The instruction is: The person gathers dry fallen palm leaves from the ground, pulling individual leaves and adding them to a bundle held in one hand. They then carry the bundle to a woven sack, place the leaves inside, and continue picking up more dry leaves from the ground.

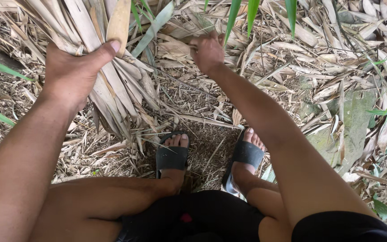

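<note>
Ground (pixel 193 103) littered with dry leaves. Left hand (pixel 70 74) closed around a bundle of dry husks (pixel 113 76); right hand (pixel 208 53) pinching a dry leaf (pixel 175 48) beside it.

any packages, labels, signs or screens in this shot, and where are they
None in view: only a bundle of dry leaves gripped by the left hand, the right hand reaching into dry leaf litter, green leaves, and black sandals on both feet.
</note>
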Motion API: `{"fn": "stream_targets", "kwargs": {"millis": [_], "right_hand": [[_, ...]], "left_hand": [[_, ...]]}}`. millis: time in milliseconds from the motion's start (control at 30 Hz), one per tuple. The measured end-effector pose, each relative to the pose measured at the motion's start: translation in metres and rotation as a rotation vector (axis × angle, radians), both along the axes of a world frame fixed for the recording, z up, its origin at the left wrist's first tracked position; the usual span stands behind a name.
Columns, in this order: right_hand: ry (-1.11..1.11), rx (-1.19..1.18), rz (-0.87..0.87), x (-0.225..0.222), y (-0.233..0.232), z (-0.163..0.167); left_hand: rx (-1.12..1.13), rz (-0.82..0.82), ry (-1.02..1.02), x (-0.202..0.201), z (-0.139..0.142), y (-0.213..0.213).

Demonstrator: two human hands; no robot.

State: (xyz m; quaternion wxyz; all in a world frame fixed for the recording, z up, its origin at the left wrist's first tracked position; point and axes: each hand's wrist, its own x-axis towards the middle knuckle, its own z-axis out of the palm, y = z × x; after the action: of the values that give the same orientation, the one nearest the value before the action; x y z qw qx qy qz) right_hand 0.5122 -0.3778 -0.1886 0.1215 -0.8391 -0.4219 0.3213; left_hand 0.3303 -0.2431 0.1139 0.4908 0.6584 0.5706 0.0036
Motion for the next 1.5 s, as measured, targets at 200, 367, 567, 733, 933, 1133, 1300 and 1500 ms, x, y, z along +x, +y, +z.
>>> {"fn": "stream_targets", "kwargs": {"millis": [200,367,567,733,933,1133,1300,1500], "right_hand": [[0.140,0.361,-0.301,0.053,-0.023,-0.011],[0.717,1.195,-0.495,0.112,-0.045,-0.022],[0.826,1.137,-0.964,0.080,-0.040,0.009],[0.748,1.104,-0.796,-0.026,-0.003,0.063],[0.617,1.129,-0.385,-0.081,0.018,0.104],[0.379,1.048,0.064,-0.050,0.012,0.121],[0.246,1.007,0.289,-0.033,0.011,0.122],[0.465,0.946,0.261,-0.002,0.039,0.076]], "left_hand": [[-0.078,-0.001,0.089,-0.004,-0.001,0.001],[-0.090,-0.021,0.055,-0.003,-0.003,0.000],[-0.116,0.019,-0.014,0.005,-0.004,-0.003],[-0.139,0.026,-0.090,0.013,-0.013,-0.003],[-0.216,0.028,-0.299,0.013,-0.027,0.004],[-0.267,0.094,-0.314,0.004,-0.031,0.007],[-0.207,0.076,-0.226,0.006,-0.038,0.008],[-0.149,0.095,-0.193,0.007,-0.043,0.009]]}}
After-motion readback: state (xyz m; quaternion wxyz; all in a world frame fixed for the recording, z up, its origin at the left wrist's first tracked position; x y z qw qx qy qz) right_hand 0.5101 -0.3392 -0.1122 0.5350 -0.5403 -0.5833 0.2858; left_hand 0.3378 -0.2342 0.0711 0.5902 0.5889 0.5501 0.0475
